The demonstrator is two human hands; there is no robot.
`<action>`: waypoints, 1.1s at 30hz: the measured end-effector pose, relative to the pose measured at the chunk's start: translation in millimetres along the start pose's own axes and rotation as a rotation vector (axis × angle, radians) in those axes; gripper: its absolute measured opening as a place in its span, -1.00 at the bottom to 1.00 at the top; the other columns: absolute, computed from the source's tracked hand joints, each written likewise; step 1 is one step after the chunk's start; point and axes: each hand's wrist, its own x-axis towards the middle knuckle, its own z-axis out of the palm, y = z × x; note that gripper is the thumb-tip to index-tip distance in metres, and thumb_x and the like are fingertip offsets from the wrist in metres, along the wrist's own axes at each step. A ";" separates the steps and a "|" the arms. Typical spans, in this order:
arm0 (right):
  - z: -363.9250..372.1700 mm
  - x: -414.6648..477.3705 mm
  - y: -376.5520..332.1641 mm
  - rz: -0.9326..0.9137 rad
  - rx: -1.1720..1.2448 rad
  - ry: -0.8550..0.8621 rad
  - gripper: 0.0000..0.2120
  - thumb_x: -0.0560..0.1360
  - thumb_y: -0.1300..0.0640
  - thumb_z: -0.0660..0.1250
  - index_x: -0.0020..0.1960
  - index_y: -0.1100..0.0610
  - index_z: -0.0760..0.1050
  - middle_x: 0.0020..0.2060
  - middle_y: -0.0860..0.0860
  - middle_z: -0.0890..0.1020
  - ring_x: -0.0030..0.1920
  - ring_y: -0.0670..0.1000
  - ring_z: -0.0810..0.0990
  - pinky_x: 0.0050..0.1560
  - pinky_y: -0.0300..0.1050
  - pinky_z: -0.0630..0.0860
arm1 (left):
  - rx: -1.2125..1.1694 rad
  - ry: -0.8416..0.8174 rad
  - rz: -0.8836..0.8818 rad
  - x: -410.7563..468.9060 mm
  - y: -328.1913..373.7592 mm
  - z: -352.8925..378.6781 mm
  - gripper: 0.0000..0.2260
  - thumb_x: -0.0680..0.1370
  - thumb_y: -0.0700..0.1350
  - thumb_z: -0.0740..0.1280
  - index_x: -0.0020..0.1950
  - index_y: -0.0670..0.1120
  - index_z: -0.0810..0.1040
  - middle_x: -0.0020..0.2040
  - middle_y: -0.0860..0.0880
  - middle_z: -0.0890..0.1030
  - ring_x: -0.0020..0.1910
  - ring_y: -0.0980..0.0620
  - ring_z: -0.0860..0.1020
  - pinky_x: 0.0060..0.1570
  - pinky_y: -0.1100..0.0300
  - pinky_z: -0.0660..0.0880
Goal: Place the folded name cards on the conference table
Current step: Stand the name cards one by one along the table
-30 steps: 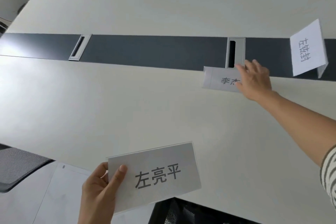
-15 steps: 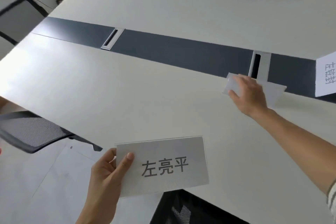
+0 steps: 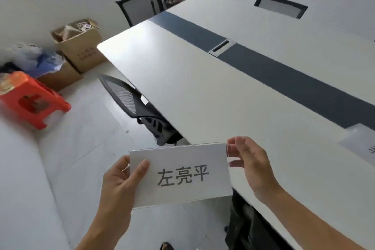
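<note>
conference table (image 3: 203,91): though its right end runs out of view, this is one long table, white, smooth and matt, with rounded corners, filling the right side.
strip (image 3: 284,75): one dark grey band running lengthwise down the table's middle.
chairs: three with black mesh backs. one is at the far end (image 3: 140,7), one on the far side (image 3: 281,6), and one is tucked against the near edge (image 3: 129,97). there is a dark shape under the table below the right forearm, and i cannot tell what it is.
boxes: two of brown cardboard on the floor at left, close together. the farther one (image 3: 81,46) is open, and the nearer one (image 3: 60,75) is heaped with blue and white stuff.
stool (image 3: 32,99): one, orange plastic, flat-topped, blurred, nearer than the boxes.
name card (image 3: 180,174): one of two. it is a white rectangle with three dark characters in a clear, glossy holder. it is held in the air before the table's near edge, not on the table, and it hides the floor behind it.
left hand (image 3: 119,180): grips the card's left end, thumb on the front and fingers curled behind.
right hand (image 3: 251,164): thumb and curved fingers pinch the card's right edge, the thumb showing through the clear plastic.
second card (image 3: 359,144): on the table beside the strip, cut off by the right border.
slot (image 3: 221,46): one rectangular opening with a metal frame, set in the strip.
</note>
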 end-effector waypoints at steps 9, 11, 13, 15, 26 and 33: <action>216.5 -18.2 1.6 0.030 -0.083 -0.255 -0.76 0.51 -0.01 0.35 -0.05 0.17 0.63 -0.10 0.15 0.71 -0.02 0.19 0.65 -0.10 0.12 0.60 | -0.082 0.257 0.018 31.8 0.4 -209.0 -0.95 0.50 -0.18 0.36 -0.10 -0.14 0.59 -0.29 -0.09 0.68 -0.37 -0.02 0.62 -0.44 0.15 0.55; 256.7 -13.7 3.3 0.092 -0.082 -0.323 -0.75 0.51 0.00 0.32 0.01 0.17 0.61 -0.08 0.22 0.68 -0.07 0.20 0.65 -0.13 0.12 0.62 | -0.093 0.301 0.023 42.1 -1.4 -240.4 -0.96 0.50 -0.19 0.35 -0.10 -0.15 0.58 -0.30 -0.08 0.68 -0.37 -0.01 0.62 -0.43 0.15 0.56; 291.4 -7.2 2.9 0.113 -0.075 -0.353 -0.80 0.56 0.08 0.26 0.04 0.16 0.59 -0.10 0.18 0.70 -0.14 0.11 0.66 -0.21 0.01 0.62 | -0.100 0.324 0.030 55.6 -4.2 -264.8 -0.95 0.51 -0.19 0.35 -0.10 -0.16 0.56 -0.29 -0.08 0.68 -0.36 -0.02 0.63 -0.41 0.12 0.57; 319.4 3.3 1.4 0.109 -0.082 -0.346 -0.82 0.58 0.12 0.23 0.05 0.16 0.58 -0.13 0.09 0.72 -0.16 0.05 0.67 -0.25 -0.03 0.61 | -0.089 0.343 0.030 73.2 -6.7 -282.9 -0.95 0.52 -0.18 0.34 -0.10 -0.16 0.55 -0.29 -0.08 0.69 -0.35 -0.03 0.63 -0.37 0.07 0.58; 441.1 133.6 1.1 0.007 -0.093 -0.198 -0.77 0.63 0.16 0.16 -0.08 0.19 0.54 -0.25 0.01 0.69 -0.29 -0.09 0.64 -0.36 -0.23 0.55 | 0.104 0.260 -0.093 239.9 -13.3 -350.2 -0.75 0.60 -0.11 0.23 -0.10 -0.29 0.52 -0.28 -0.10 0.57 -0.40 0.11 0.51 -0.42 0.27 0.44; 528.8 231.9 -20.1 0.043 -0.128 -0.209 -0.77 0.63 0.17 0.15 -0.09 0.19 0.53 -0.21 0.16 0.66 -0.30 -0.08 0.57 -0.36 -0.22 0.51 | 0.072 0.274 -0.113 363.4 21.0 -402.2 -0.79 0.60 -0.18 0.23 -0.16 -0.26 0.54 -0.35 -0.08 0.58 -0.33 -0.06 0.51 -0.29 0.03 0.43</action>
